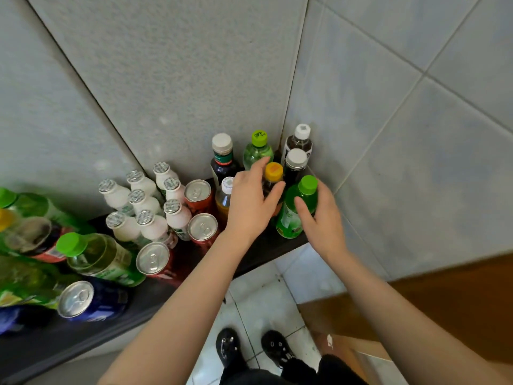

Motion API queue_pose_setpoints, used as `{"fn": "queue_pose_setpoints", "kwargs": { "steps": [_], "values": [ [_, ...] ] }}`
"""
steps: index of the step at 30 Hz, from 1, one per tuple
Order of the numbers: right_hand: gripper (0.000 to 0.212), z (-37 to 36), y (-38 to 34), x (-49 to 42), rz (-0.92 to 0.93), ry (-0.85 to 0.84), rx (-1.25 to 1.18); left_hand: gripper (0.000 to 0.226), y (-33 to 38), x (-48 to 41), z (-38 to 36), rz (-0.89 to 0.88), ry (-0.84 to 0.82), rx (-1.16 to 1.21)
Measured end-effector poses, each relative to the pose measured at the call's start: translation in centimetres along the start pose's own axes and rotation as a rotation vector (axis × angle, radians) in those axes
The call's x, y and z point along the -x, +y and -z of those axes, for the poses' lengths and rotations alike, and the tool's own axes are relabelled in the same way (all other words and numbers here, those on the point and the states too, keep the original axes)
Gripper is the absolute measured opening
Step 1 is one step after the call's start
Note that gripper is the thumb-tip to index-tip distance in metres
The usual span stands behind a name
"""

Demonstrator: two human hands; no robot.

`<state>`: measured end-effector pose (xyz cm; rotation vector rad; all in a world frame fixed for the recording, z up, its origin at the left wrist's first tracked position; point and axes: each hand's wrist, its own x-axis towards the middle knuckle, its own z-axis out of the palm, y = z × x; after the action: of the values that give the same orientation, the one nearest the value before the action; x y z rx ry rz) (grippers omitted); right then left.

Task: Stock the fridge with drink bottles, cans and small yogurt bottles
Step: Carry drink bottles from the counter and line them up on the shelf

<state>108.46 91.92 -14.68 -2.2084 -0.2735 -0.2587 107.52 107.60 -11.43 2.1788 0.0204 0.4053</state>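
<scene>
On a dark shelf (258,254) in a tiled corner stand many drinks. My right hand (322,218) grips a green bottle with a green cap (294,212) near the shelf's front right. My left hand (249,198) wraps around a dark bottle with an orange cap (273,172) just left of it. Behind them stand several more bottles, one with a lime cap (258,151), others with white caps (301,140). Several small white and pink yogurt bottles (144,204) cluster to the left, beside red cans (198,195). No fridge is in view.
At the far left lie blurred green bottles (97,254), a blue can (83,301) and a silver-topped red can (154,259). Tiled walls close in behind and to the right. Below are a tiled floor, my black shoes (230,348) and a wooden surface (444,301).
</scene>
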Motion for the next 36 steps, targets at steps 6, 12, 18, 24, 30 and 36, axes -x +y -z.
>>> {"fn": "queue_pose_setpoints", "kwargs": {
  "steps": [6,12,18,24,30,36],
  "values": [
    [0.04,0.0,1.1,-0.4,0.053,0.023,0.025,0.04,0.8,1.9,-0.1,-0.04,0.046,-0.11],
    [0.039,0.5,1.0,0.7,0.083,0.014,-0.079,0.039,2.4,7.9,1.8,0.078,0.296,0.147],
    [0.037,0.2,-2.4,3.5,0.183,0.062,-0.291,0.029,3.4,14.7,4.6,0.22,0.634,0.27],
    [0.035,-3.2,-5.7,7.5,0.363,-0.275,-0.446,0.023,2.7,23.9,6.1,0.478,1.028,0.295],
    [0.034,-5.9,-8.7,14.6,0.438,-0.726,-0.535,0.031,5.3,35.5,5.4,0.736,1.276,0.135],
    [0.034,-6.1,-12.2,25.1,0.567,-1.193,-0.538,0.033,10.3,47.9,3.8,0.877,1.52,-0.063]
  ]
}}
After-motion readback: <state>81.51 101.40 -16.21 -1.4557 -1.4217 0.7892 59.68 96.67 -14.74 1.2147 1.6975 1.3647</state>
